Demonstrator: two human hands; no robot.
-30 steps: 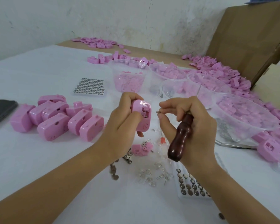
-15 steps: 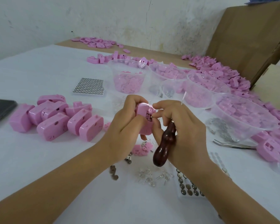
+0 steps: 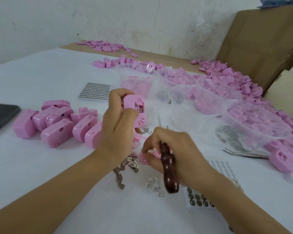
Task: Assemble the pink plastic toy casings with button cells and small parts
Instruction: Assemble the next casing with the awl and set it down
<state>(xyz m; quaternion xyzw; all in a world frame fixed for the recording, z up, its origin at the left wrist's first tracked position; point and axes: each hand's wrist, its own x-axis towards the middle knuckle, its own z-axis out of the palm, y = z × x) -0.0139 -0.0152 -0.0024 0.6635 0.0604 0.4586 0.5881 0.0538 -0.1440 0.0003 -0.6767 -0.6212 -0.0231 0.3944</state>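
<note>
My left hand (image 3: 118,125) grips a pink toy casing (image 3: 135,110) upright above the table, its open compartment with metal contacts facing me. Lower and to the right, my right hand (image 3: 176,149) holds a dark wooden-handled screwdriver (image 3: 169,173) in its palm while its fingertips pinch a small pink part (image 3: 150,152) down at the table. Button cells (image 3: 197,198) lie in a strip near my right wrist. Small metal contacts (image 3: 125,166) and clear small parts (image 3: 153,184) are scattered under my hands.
Several finished pink casings (image 3: 57,122) are heaped at the left beside a dark tablet (image 3: 0,115). A sheet of button cells (image 3: 96,91) lies behind. Clear tubs (image 3: 254,130) of pink parts, metal tweezers (image 3: 243,154) and loose pink casings (image 3: 227,76) fill the right. Cardboard boxes (image 3: 260,43) stand at the back right.
My right hand left the casing and dropped to the table, where it now pinches a small pink part. My left hand stayed up and turned the casing's open side toward me.
</note>
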